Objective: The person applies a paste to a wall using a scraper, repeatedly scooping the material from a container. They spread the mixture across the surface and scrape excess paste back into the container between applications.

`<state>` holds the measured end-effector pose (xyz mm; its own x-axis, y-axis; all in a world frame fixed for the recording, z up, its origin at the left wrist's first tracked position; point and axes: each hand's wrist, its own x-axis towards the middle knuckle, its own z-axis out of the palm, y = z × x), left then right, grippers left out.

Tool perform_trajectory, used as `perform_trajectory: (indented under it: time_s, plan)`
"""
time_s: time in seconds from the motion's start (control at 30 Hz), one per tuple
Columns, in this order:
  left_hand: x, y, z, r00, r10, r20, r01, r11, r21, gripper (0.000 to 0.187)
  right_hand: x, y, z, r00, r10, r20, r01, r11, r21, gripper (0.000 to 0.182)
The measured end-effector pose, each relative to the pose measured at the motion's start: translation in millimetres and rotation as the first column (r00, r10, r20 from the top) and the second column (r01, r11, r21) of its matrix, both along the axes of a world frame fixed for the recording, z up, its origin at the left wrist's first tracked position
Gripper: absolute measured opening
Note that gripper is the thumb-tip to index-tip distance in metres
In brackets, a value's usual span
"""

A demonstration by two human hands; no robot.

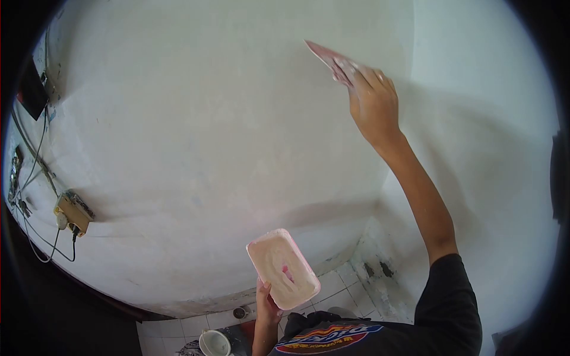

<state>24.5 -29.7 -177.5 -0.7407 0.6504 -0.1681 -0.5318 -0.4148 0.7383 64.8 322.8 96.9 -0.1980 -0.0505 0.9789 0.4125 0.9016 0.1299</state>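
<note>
My right hand (375,107) is raised in front of the pale wall (196,118), its fingers closed on a flat pinkish scraper (326,56) with white smears on it. The scraper's thin edge points to the upper left, near the wall. Lower down, my left hand (267,305) holds a pink rectangular tray (284,269) from its lower left side, with the thumb over the rim. Off-white paste coats the inside of the tray, and a small patch of pink bottom shows through.
A yellowish socket box (73,212) with plugs and loose cables hangs at the left. On the tiled floor (193,325) stand a white bucket (214,343) and a small dark cup (240,312). Another wall (487,107) meets the first at the right.
</note>
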Motion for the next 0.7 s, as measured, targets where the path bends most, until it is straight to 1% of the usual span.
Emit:
perform_trajectory:
  time_s: [0.03, 0.07, 0.1, 0.13, 0.17, 0.23, 0.27, 0.3, 0.33, 0.37, 0.4, 0.43, 0.47, 0.5, 0.53, 0.57, 0.63, 0.67, 0.7]
  plan:
    - [-1, -1, 0, 0.999, -0.039, -0.015, 0.040, 0.998, 0.049, 0.062, -7, -5, -7, 1.000, 0.003, 0.006, -0.002, 1.000, -0.010, 0.033]
    - [0, -1, -3, 0.999, -0.035, -0.010, 0.036, 0.999, 0.041, 0.062, -15, -10, -21, 0.996, -0.050, 0.068, 0.046, 0.997, 0.059, 0.034]
    - [2, 1, -7, 1.000, 0.022, -0.008, -0.021, 1.000, 0.013, 0.060, -19, -15, -38, 0.986, -0.108, 0.124, 0.092, 0.987, 0.132, 0.034]
    - [3, 0, -9, 0.997, 0.081, -0.006, -0.081, 0.997, -0.017, 0.059, -18, -22, -66, 0.982, -0.056, 0.182, 0.034, 0.992, 0.122, 0.034]
    - [3, -4, -7, 0.996, 0.088, 0.004, -0.088, 0.996, -0.022, 0.059, -16, -32, -95, 0.976, -0.031, 0.214, 0.006, 0.993, 0.118, 0.034]
    - [3, -13, -2, 0.997, -0.071, 0.035, 0.074, 0.993, -0.089, 0.061, -2, -50, -136, 0.965, 0.008, 0.262, -0.036, 0.994, 0.103, 0.035]
    - [7, -10, 0, 0.997, -0.062, 0.050, 0.067, 0.993, -0.100, 0.061, 7, -58, -150, 0.944, 0.090, 0.318, -0.105, 0.994, 0.031, 0.033]
    - [8, -4, 3, 0.999, -0.010, 0.035, 0.012, 0.999, -0.049, 0.061, 13, -63, -159, 0.914, 0.174, 0.366, -0.168, 0.985, -0.048, 0.031]
    - [7, 0, 4, 0.999, 0.043, 0.021, -0.043, 0.999, -0.002, 0.061, 16, -65, -163, 0.907, 0.188, 0.378, -0.175, 0.982, -0.070, 0.031]
    - [4, 2, 4, 1.000, 0.022, 0.017, -0.022, 1.000, -0.012, 0.062, 20, -66, -162, 0.876, 0.375, 0.303, -0.251, 0.891, -0.377, 0.026]
    - [1, 2, 6, 1.000, 0.000, 0.016, 0.000, 1.000, -0.023, 0.064, 24, -69, -162, 0.836, 0.520, 0.175, -0.303, 0.702, -0.644, 0.021]
    - [0, 3, 16, 1.000, -0.022, -0.022, 0.021, 0.999, -0.042, 0.064, 29, -76, -165, 0.831, 0.525, 0.183, -0.289, 0.689, -0.665, 0.021]
    - [0, 8, 27, 0.997, -0.042, -0.061, 0.038, 0.997, -0.061, 0.063, 35, -81, -166, 0.752, 0.633, -0.185, -0.399, 0.213, -0.892, 0.018]
    - [-3, 11, 28, 0.996, -0.060, -0.070, 0.056, 0.996, -0.068, 0.063, 41, -86, -166, 0.658, 0.517, -0.547, -0.445, -0.319, -0.837, 0.017]
    - [-5, 14, 28, 0.994, -0.079, -0.079, 0.073, 0.995, -0.075, 0.063, 47, -99, -160, 0.598, 0.450, -0.663, -0.487, -0.453, -0.746, 0.023]
    - [-6, 15, 29, 0.996, -0.064, -0.055, 0.059, 0.994, -0.096, 0.063, 50, -109, -165, 0.606, 0.444, -0.660, -0.463, -0.478, -0.747, 0.023]
    - [-6, 22, 29, 0.982, -0.123, -0.145, 0.102, 0.984, -0.144, 0.063, 60, -124, -173, 0.607, 0.241, -0.757, -0.513, -0.610, -0.605, 0.025]
    - [-5, 22, 30, 0.987, -0.107, -0.120, 0.088, 0.983, -0.159, 0.063, 66, -129, -184, 0.620, 0.239, -0.747, -0.487, -0.630, -0.605, 0.025]
    - [-7, 20, 31, 0.984, -0.132, -0.117, 0.111, 0.979, -0.172, 0.063, 72, -133, -199, 0.644, 0.349, -0.680, -0.486, -0.500, -0.717, 0.022]
